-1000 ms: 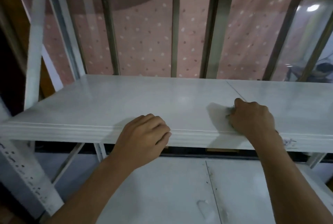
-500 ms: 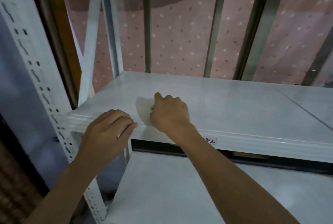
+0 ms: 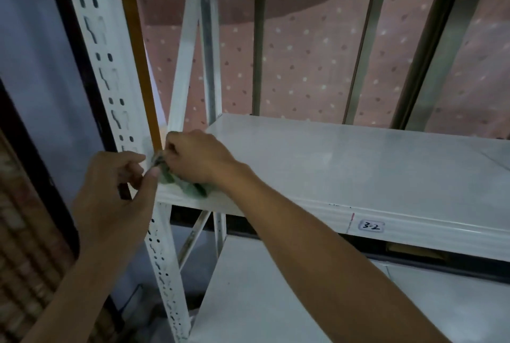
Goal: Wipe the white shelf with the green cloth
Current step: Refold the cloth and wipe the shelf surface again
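Observation:
The white shelf [image 3: 345, 166] runs from the left upright across to the right edge of the view. At its front left corner lies the green cloth [image 3: 190, 189], bunched up and mostly hidden under my right hand [image 3: 197, 158], which grips it with curled fingers. My left hand [image 3: 118, 191] is just to the left, off the shelf edge, with thumb and fingers pinching one end of the cloth between the two hands.
A white perforated upright [image 3: 110, 89] and diagonal brace [image 3: 185, 47] stand at the shelf's left end. A label reading 3-2 [image 3: 371, 226] sits on the front lip. A lower white shelf [image 3: 276, 301] lies beneath. A pink dotted sheet [image 3: 303, 53] hangs behind.
My right hand slid the cloth left along the shelf to its front left corner. My left hand left the shelf's front edge and now pinches the cloth. The view swung left.

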